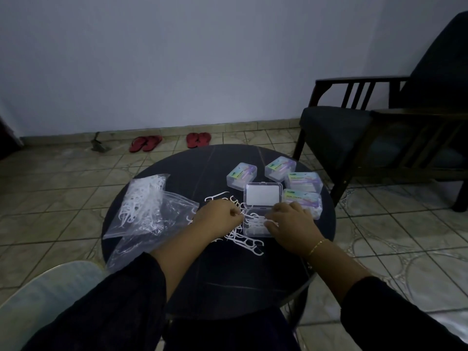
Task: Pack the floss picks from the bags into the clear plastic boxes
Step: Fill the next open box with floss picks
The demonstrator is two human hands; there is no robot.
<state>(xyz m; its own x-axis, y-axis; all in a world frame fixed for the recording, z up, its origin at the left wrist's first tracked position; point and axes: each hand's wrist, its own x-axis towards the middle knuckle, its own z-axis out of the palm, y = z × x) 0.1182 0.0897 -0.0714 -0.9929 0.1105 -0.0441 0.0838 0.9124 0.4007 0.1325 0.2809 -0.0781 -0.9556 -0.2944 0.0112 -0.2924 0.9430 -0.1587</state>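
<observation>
both forearms reach toward twelve o'clock. left hand (217, 216) curled, fingertips pinched together at three o'clock; right hand (291, 225) palm-down, fingers bent toward nine o'clock.

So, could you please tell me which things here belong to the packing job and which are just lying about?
Job:
open box
loose picks
bag of picks
empty bag
four closed boxes
left hand
right hand
table

Lying about:
red sandals
chair
</observation>
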